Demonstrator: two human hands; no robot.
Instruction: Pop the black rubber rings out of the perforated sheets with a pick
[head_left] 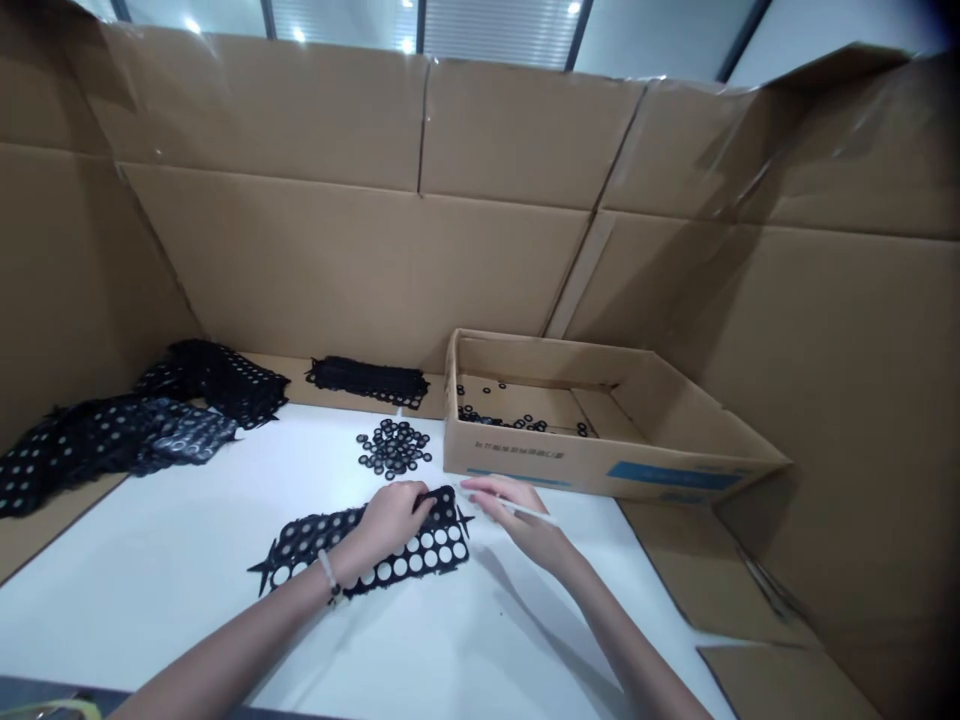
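A black perforated rubber sheet lies on the white tabletop; its near rows are open holes with white showing through, while the far rows look filled with dark rings. My left hand rests on the sheet, fingers bent over its far right part; whatever they pinch is hidden. Just right of the sheet, my right hand is closed around a thin white stick, tip near the sheet's corner. Beyond the sheet sits a loose pile of small black rings.
An open cardboard box with scattered black rings inside stands at the back right. Stacked black sheets lie at the back, with heaped perforated sheets on the left. Tall cardboard walls enclose the table. Cardboard flaps lie at right.
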